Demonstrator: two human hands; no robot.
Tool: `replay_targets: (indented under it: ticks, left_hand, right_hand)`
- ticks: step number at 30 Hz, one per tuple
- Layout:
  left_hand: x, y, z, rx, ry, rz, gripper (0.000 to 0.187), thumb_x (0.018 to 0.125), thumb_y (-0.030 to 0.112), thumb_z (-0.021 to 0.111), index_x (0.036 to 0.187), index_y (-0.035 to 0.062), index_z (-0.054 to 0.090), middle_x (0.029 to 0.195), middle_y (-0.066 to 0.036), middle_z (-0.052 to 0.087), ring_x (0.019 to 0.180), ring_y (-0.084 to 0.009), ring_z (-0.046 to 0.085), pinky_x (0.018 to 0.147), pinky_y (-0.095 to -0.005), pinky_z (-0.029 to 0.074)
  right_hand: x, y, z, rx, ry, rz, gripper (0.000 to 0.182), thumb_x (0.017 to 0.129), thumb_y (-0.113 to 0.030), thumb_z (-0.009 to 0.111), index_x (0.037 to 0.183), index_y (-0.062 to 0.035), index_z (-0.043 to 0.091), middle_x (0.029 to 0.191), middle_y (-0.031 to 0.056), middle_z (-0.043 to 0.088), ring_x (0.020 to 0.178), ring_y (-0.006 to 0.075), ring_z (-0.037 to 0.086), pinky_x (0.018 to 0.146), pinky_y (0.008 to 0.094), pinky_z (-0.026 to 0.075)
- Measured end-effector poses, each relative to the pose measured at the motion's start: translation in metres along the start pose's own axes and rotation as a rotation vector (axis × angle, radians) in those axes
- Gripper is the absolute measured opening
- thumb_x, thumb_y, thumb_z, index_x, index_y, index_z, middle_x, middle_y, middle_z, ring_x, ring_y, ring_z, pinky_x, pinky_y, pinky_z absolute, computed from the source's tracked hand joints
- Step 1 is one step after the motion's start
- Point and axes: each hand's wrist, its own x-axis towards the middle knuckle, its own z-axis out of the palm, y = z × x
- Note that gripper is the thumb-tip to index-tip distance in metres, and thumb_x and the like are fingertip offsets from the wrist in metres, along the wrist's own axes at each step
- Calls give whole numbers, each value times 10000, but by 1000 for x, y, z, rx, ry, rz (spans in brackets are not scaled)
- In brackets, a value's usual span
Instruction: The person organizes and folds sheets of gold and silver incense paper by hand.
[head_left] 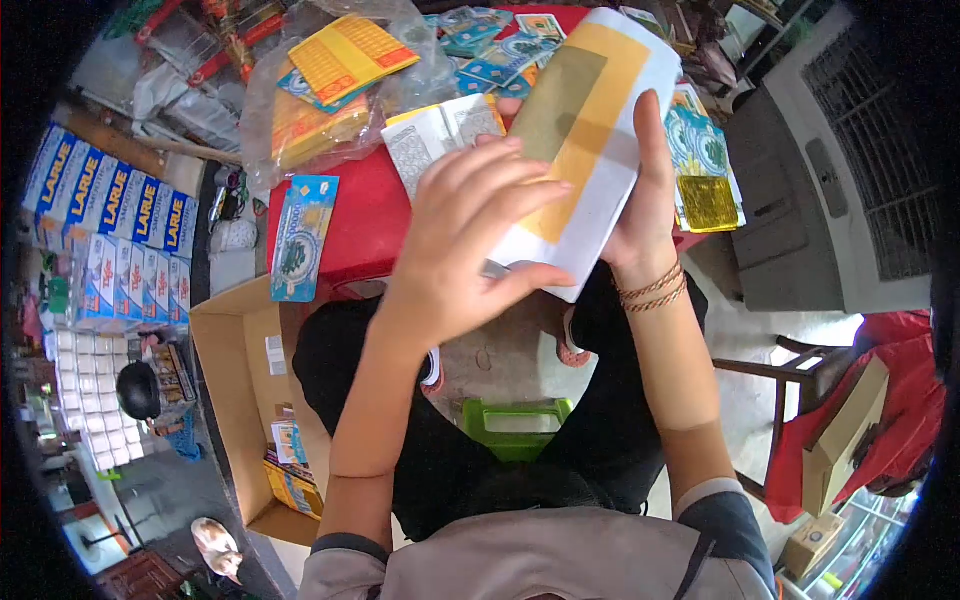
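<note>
A thick folded bundle of white joss paper, with a yellow panel and a dull gold patch, is tilted above the red table. My right hand grips it from the right side, thumb raised along the edge and fingers partly hidden behind. Across its lower left lies my left hand, fingers spread over the paper and thumb near the bottom edge. Behind the left hand, white printed paper rests on the table. A blue printed note packet sits at the table's left edge.
Yellow-and-red paper packs lie on plastic wrap at the back left. More blue printed paper with a gold sheet is at right. An open cardboard box stands left, a green stool between my legs, and stacked Larue cartons far left.
</note>
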Motion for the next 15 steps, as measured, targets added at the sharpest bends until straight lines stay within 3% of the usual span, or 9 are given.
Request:
replay_targets:
  ticks: [1,2,4,6,8,11,14,15]
  left_hand:
    - [1,-5,-5,-64,-58,-17,657,580,323,807,1154,70,613,1207,-99,590,1221,-304,471,1037,-431,343]
    - [-3,-9,-8,-208,-88,-70,642,594,240,806,1183,98,595,1237,-72,576,1236,-293,463,1039,-429,355]
    - [-3,-8,-16,-333,-144,-120,661,585,189,812,1200,84,593,1250,-75,578,1253,-302,458,1044,-414,365]
    - [-7,-9,-18,-365,-181,-145,667,589,173,811,1209,74,586,1257,-81,575,1259,-300,457,1052,-413,359]
    - [-10,-13,-21,-390,-211,-168,673,594,156,809,1219,63,579,1264,-87,573,1265,-298,455,1060,-412,354]
    - [-19,-22,-20,-499,-199,-151,659,616,129,793,1228,33,566,1250,-87,588,1264,-280,464,1066,-402,348]
    - [-26,-25,-17,-685,-133,-316,580,695,111,760,1228,4,559,1238,-105,597,1253,-249,474,1056,-385,358]
    - [-26,-24,-14,-827,-9,-360,539,759,128,721,1250,2,538,1232,-123,598,1242,-235,483,1039,-368,369]
  right_hand:
    - [0,-3,-4,36,-8,20,694,926,-592,355,1355,-47,354,1278,250,477,1155,391,511,962,505,444]
    - [1,-6,-6,71,-17,41,632,948,-554,346,1311,-39,398,1221,232,530,1103,354,561,933,483,475]
    - [2,-9,-7,46,-36,50,631,942,-559,359,1292,-38,420,1190,263,543,1085,354,576,915,486,488]
    - [3,-9,-11,130,-95,191,628,940,-557,368,1283,-34,427,1176,294,542,1050,364,595,894,485,504]
    - [5,-7,-11,112,-38,191,640,933,-561,382,1283,-28,423,1169,308,543,1024,372,607,880,490,511]
    - [7,-5,-12,85,-32,238,654,924,-568,395,1283,-22,422,1184,307,534,1047,374,596,900,486,501]
    - [7,-5,-12,87,-39,234,657,919,-569,409,1285,-24,421,1209,311,518,1086,382,573,933,491,478]
    - [7,-5,-12,128,-38,221,655,920,-561,415,1291,-21,415,1229,310,503,1114,382,554,958,490,458]
